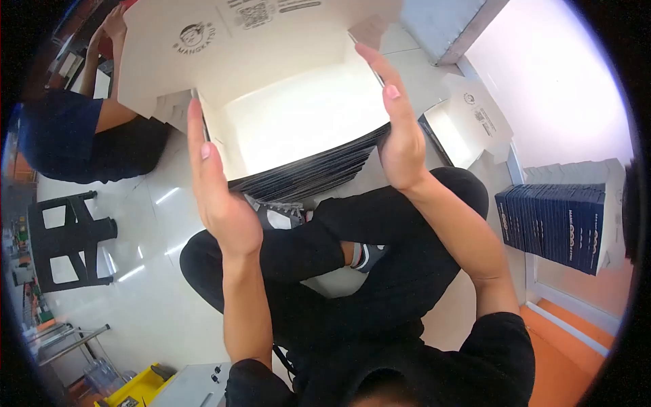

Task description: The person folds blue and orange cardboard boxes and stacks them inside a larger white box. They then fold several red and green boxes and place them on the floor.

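A nested stack of paper food boxes (308, 166) is in front of me, white inside and dark outside. The top box (305, 115) has its printed lid (230, 51) folded back, away from me. My left hand (220, 197) lies along the stack's left side, fingers straight and pointing away. Against the right side presses my right hand (401, 136), its thumb near the rim. Both palms clasp the stack between them. The base of the stack is partly hidden, so I cannot tell whether it touches the floor.
Another open box (458, 132) sits on the floor at right. Nearby is a tall stack of dark boxes (553, 220) by the wall. A black plastic stool (71, 241) is at left. Another person (95, 132) sits at upper left. A yellow bin (139, 386) is at lower left.
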Tool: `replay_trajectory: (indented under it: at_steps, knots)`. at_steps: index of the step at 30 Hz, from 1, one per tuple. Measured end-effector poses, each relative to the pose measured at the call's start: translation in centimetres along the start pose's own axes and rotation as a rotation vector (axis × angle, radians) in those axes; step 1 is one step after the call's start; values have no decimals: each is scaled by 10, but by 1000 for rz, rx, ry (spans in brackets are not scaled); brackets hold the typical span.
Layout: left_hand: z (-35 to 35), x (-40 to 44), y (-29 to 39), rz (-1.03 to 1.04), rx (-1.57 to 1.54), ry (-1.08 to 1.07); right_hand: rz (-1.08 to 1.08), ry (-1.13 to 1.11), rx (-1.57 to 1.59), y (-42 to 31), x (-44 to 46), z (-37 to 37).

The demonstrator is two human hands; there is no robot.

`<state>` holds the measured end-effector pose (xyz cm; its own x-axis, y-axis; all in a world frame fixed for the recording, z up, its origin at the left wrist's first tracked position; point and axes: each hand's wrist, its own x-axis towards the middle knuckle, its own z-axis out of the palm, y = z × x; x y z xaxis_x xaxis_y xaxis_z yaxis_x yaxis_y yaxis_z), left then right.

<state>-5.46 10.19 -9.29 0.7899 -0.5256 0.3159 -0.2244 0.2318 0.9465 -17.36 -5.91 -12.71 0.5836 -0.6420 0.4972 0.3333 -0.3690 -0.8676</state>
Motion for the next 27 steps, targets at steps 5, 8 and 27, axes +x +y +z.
replay_trajectory:
  at_steps: [5, 8, 27]
  knots:
    - [2, -3, -1, -15, -49, -6, 62, 16, 53, -1, -4, -1]
    - [5, -3, -1, -4, -69, 8, 21, 2, 13, 2, -3, -3]
    - [-19, 3, -2, 231, 370, -35, 467, -439, -1520, 162, -193, -306]
